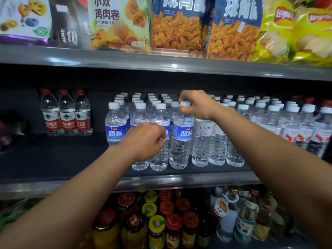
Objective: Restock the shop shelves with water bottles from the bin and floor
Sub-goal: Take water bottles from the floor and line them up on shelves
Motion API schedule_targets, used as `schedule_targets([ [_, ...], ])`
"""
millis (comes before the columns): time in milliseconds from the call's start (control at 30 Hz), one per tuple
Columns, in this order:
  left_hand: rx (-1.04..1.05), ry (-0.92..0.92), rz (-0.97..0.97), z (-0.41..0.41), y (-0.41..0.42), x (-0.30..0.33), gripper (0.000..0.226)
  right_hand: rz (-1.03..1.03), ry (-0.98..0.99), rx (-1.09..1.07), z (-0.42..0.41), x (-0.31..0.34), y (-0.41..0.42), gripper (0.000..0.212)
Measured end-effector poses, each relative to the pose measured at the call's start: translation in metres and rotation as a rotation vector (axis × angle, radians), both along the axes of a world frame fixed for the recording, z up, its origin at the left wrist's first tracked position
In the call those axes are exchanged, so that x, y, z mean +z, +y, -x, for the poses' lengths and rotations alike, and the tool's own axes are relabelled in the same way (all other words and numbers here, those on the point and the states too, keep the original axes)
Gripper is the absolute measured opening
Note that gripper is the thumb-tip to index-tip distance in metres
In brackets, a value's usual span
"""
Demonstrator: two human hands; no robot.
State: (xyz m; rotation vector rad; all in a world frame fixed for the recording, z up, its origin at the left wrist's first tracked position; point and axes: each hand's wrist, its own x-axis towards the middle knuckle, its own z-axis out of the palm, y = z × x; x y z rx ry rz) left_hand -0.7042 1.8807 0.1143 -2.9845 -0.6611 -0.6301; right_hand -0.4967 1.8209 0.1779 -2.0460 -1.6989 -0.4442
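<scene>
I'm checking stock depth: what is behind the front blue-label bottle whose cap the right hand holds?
Behind that blue-label bottle, white caps of more bottles run back in rows to the shelf's dark rear. The right hand covers whatever stands directly behind the cap, so their number cannot be told.

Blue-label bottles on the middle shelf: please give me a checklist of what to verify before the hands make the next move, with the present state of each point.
1. Right hand grips the cap of the front blue-label bottle: ok.
2. That bottle stands upright on the middle shelf: ok.
3. Left hand has a secure hold on a bottle: cannot tell, the fingers are closed in front of the row and hide what they touch.
4. Free shelf space to the left of the blue-label row: ok, bare up to the red-label bottles.
5. Blue labels face forward: ok on the bottles that show.
6. Bin and floor stock left: cannot tell, out of view.
</scene>
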Motion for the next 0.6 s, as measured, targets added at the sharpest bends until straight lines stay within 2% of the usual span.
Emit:
schedule_targets([
  [300, 0.012, 0.037, 0.015, 0.0, 0.018, -0.012, 0.018, 0.014, 0.088, -0.014, -0.018, -0.014, 0.029, 0.021],
  [600, 0.005, 0.039, 0.02, 0.001, 0.02, -0.017, 0.018, -0.018, 0.036, -0.053, -0.015, -0.02, 0.027, 0.037],
])
